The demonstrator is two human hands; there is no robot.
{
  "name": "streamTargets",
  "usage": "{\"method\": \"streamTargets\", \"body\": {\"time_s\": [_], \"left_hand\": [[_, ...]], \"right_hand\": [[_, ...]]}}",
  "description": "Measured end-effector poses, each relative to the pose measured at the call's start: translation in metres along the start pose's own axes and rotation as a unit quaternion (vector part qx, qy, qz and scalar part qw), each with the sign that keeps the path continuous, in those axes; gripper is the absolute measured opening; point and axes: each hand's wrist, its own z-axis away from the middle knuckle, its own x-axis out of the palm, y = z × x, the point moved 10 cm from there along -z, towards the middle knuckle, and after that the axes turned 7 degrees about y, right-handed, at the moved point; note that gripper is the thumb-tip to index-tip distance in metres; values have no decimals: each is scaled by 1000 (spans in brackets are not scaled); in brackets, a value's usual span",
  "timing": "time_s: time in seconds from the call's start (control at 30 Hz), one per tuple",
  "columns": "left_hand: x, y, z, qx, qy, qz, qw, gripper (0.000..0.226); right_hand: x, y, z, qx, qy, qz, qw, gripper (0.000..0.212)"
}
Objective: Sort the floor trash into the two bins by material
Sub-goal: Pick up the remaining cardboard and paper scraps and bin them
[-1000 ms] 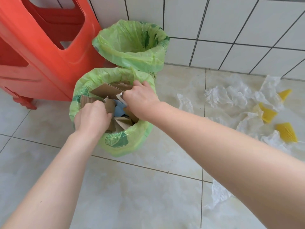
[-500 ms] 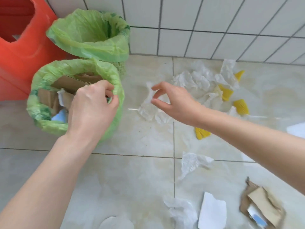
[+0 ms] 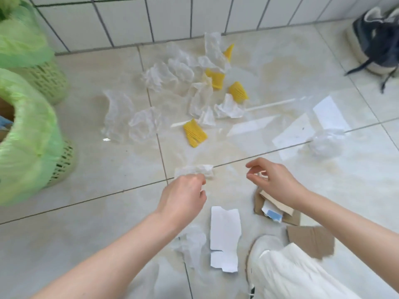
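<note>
Two bins lined with green bags stand at the left edge: the near bin (image 3: 32,134) shows cardboard inside, the far bin (image 3: 23,42) sits behind it. Trash covers the tiled floor: clear plastic wraps (image 3: 138,124), yellow ridged pieces (image 3: 194,133), a crumpled tissue (image 3: 198,169), torn white paper (image 3: 224,231) and brown cardboard scraps (image 3: 311,241). My left hand (image 3: 183,197) hovers with loosely curled fingers just in front of the crumpled tissue, holding nothing. Above a folded cardboard piece (image 3: 274,210) my right hand (image 3: 272,180) hangs, fingers relaxed and empty.
A white tiled wall runs along the back. A dark shoe (image 3: 375,39) lies at the far right. My white shoe and trouser leg (image 3: 287,270) are at the bottom right. A white crumpled wad (image 3: 326,143) and thin white sticks (image 3: 269,105) lie right of centre.
Both hands left the near bin and swung right and down over the floor trash. The view turned right, so the bins slid to the left edge.
</note>
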Motion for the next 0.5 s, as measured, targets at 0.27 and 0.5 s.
{"method": "streamTargets", "body": {"time_s": [0.27, 0.5], "left_hand": [[106, 70, 21, 204, -161, -156, 953, 50], [168, 101, 51, 465, -255, -321, 785, 85]], "right_hand": [[-4, 120, 52, 122, 30, 25, 992, 42], [-4, 153, 45, 162, 29, 97, 982, 98]]}}
